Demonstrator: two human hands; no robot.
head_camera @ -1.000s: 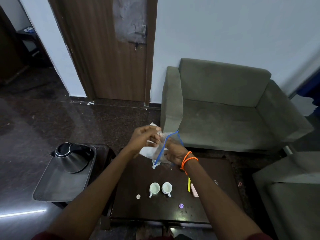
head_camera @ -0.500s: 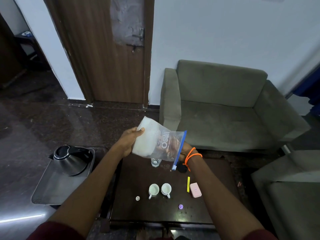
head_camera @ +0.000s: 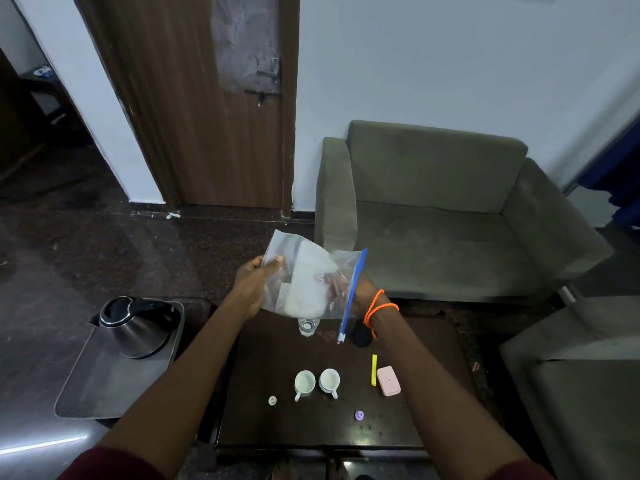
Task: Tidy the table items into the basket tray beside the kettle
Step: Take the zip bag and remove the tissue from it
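While both hands hold it up over the bench (head_camera: 277,362), the clear bag (head_camera: 304,278) sits between them. The left hand (head_camera: 251,284) has a tight grip on one edge; the right hand (head_camera: 362,292) grips the blue zip side. The tray (head_camera: 104,386) with the kettle (head_camera: 133,323) is left of the left hand.

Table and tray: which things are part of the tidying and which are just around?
Job:
zip bag, held by left hand and right hand
two cups
pink case
yellow stick
tray
kettle

Around:
sofa
door
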